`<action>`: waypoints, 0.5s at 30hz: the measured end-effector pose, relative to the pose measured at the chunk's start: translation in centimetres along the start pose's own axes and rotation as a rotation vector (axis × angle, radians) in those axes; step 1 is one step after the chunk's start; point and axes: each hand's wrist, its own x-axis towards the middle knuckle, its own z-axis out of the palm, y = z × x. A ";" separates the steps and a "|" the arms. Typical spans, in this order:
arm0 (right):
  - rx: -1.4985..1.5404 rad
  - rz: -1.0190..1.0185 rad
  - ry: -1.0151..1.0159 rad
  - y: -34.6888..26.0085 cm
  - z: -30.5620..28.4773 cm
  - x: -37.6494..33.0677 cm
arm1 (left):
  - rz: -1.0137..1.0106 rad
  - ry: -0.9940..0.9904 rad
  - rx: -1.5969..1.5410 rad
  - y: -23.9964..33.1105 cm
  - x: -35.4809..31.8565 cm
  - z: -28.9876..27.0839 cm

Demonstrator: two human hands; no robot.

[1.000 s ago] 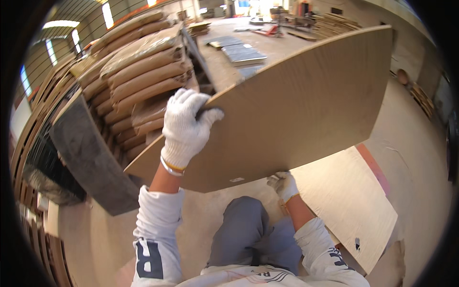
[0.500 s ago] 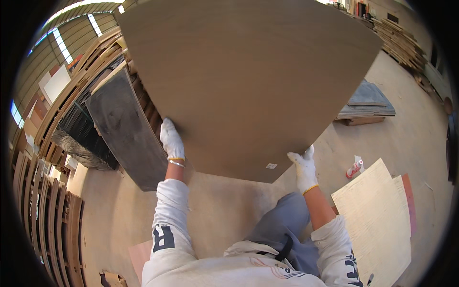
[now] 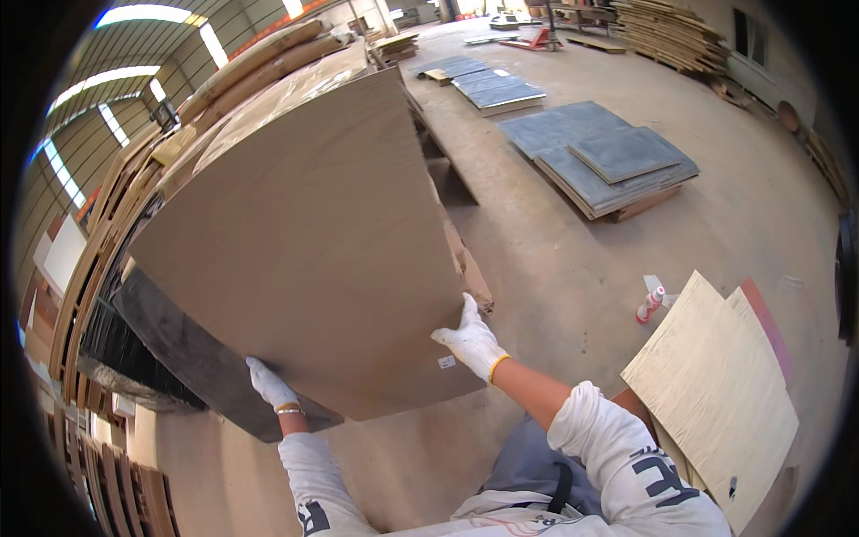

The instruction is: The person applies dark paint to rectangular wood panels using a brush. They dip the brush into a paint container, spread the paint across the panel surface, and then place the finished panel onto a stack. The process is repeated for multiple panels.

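Note:
A large brown wooden panel (image 3: 313, 242) fills the middle of the head view, tilted away from me, a small white label near its lower right corner. My left hand (image 3: 270, 385), in a white knitted glove, is closed on the panel's lower left edge. At the right edge, my right hand (image 3: 472, 338), gloved alike, grips with the thumb across the face; the fingers behind are hidden. Behind the panel's lower left side leans a dark grey board (image 3: 192, 349).
Stacked boards (image 3: 286, 67) rise at the left behind the panel. Low piles of grey-blue sheets (image 3: 617, 157) lie on the floor to the right. Nearer are a pale plywood sheet (image 3: 716, 394) and a red-and-white bottle (image 3: 650, 304). Wooden slats (image 3: 116, 483) stand at lower left.
The panel has swung left and down toward the stacked boards, with both hands still on it. The floor and grey-blue piles beyond have come into view.

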 end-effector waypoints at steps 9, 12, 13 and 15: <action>-0.013 0.020 -0.024 -2.3 2.0 5.4 | 0.011 -0.021 0.042 -2.7 3.1 -0.7; -0.146 -0.017 -0.004 -0.9 1.8 7.3 | -0.003 -0.075 0.007 -4.0 3.2 1.4; -0.152 -0.037 0.005 -0.6 1.7 7.6 | -0.014 -0.045 0.088 -4.1 2.9 2.2; -0.166 -0.063 -0.010 -0.7 1.9 8.0 | 0.052 -0.029 0.214 -4.0 4.3 2.4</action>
